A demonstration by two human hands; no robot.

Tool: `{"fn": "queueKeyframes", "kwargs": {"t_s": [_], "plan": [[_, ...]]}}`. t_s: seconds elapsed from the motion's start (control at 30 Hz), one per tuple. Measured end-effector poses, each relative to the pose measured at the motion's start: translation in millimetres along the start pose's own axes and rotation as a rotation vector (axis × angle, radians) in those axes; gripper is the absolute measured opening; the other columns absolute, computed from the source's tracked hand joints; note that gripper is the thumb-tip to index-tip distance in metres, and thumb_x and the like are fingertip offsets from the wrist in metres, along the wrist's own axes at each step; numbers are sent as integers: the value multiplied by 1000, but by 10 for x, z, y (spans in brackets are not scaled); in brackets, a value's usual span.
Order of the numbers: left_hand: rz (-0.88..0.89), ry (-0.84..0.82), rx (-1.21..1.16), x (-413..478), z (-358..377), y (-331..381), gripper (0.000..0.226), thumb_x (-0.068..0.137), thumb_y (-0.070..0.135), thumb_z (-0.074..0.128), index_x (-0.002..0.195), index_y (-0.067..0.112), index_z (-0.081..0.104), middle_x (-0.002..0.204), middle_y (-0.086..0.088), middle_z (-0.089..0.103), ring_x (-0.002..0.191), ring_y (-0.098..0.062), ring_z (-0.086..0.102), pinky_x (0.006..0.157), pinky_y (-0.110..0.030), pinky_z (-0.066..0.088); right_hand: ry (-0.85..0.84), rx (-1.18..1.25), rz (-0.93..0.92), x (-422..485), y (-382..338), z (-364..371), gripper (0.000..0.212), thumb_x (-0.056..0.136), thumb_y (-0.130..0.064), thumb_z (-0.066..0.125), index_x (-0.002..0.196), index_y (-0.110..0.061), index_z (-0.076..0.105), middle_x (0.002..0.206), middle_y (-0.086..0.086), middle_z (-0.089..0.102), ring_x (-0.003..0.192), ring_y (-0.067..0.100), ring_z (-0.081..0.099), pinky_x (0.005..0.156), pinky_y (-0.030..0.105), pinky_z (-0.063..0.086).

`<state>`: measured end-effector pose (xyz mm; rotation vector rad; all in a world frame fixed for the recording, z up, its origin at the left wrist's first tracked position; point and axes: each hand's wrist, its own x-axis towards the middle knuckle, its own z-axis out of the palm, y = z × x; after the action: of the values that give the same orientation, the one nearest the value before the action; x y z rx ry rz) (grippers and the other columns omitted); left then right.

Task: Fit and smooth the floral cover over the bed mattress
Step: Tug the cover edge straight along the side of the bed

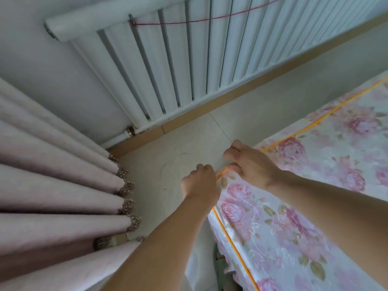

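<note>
both bare forearms reach in from the bottom edge toward the bed's near corner. floral cover (294, 227), pink roses on pale cloth, lies over the mattress at right, with orange piping (235, 246) running along its edges to that corner. white radiator (168, 59) spans the wall above. pink pleated curtain (52, 185) hangs at left over the pale tiled floor (168, 164). right hand (249, 164) curls its fingers over the corner, gripping the cover. left hand (199, 181), fisted just beside it, grips the piped edge.
</note>
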<state>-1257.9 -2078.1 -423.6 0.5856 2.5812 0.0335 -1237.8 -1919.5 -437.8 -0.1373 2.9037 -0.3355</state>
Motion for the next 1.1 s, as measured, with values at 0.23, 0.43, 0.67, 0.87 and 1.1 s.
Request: {"fn": "queueKeyframes", "kwargs": {"t_s": [0.23,0.43,0.67,0.87,1.1], "plan": [[238,103,-101,272,-34,220,40,91,20,50,128,22,38,129,2,38,117,-22,42,89,-36,39,220,147,837,-279,1182,-314,31,99,-34,37,105,-8,52,112,16,59,102,35,59,78,40,44],[491,59,-192,1009,-185,1251,26,93,23,50,119,18,51,119,0,49,110,-24,47,88,-42,46,-80,350,899,-255,1834,-482,32,92,-40,53,99,-14,68,87,9,65,84,30,65,72,31,49],[533,62,3,1504,-339,1909,16,97,28,51,108,21,59,110,-1,51,102,-23,57,77,-34,48,-163,469,830,-216,2000,-576,24,89,-31,61,73,-13,61,61,6,60,52,27,67,64,38,59],[662,-48,125,1806,-501,2208,35,89,24,61,122,18,50,114,-3,50,106,-26,58,71,-34,43,-221,605,825,-204,2094,-579,18,85,-22,56,77,-7,61,66,13,67,51,24,68,61,33,60],[1176,-82,480,2187,-610,2520,91,82,28,69,152,28,12,161,11,-4,142,-20,21,95,-41,44,-118,858,921,-280,2077,-592,17,87,-15,62,78,0,58,71,14,63,51,22,60,55,30,55]]}}
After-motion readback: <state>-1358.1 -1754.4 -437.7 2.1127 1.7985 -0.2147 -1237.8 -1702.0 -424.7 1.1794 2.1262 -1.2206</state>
